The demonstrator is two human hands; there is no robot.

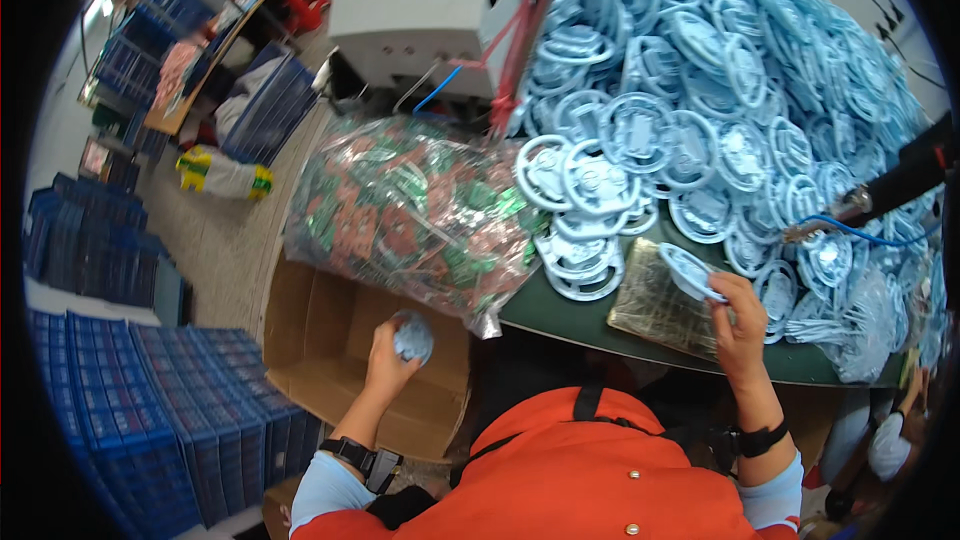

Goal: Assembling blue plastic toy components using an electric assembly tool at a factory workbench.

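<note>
My left hand (385,364) is closed on a small light-blue plastic piece (413,337), above an open cardboard box (305,372). The fingers partly cover that piece, so its full shape does not show. Between thumb and fingers of my right hand (740,328) is a light-blue oval plastic part (684,268), tilted over a shiny, worn, yellowish-brown slab (645,302) near the table's front edge. Just beyond it rises a large heap of similar light-blue ring-shaped parts (690,90).
A clear plastic bag of green and reddish-brown pieces (385,210) bulges over the green table's (540,315) left edge. Behind it stands a white machine housing (420,20). A dark rod-shaped tool (900,180) juts in from the right. Blue crates (190,380) are stacked at left.
</note>
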